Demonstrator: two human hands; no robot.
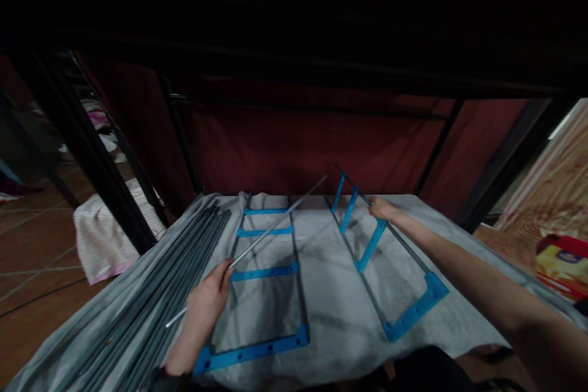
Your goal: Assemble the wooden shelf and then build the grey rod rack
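Note:
My left hand (209, 299) is closed round a thin silver metal rod (275, 223) that slants up and to the right, above a flat ladder-like frame (264, 274) of dark rods and blue plastic crosspieces. My right hand (379, 208) grips the raised upper rod of a second frame (367, 249) with blue crosspieces, which stands tilted on its lower edge. Both frames rest on a grey-white cloth (333, 303).
A bundle of several grey rods (169, 285) lies along the cloth's left side. Black metal posts (85, 147) and a dark red fabric wall (298, 141) stand behind. A striped cloth (103, 236) lies on the tiled floor at left; a red and yellow box (563, 263) sits at right.

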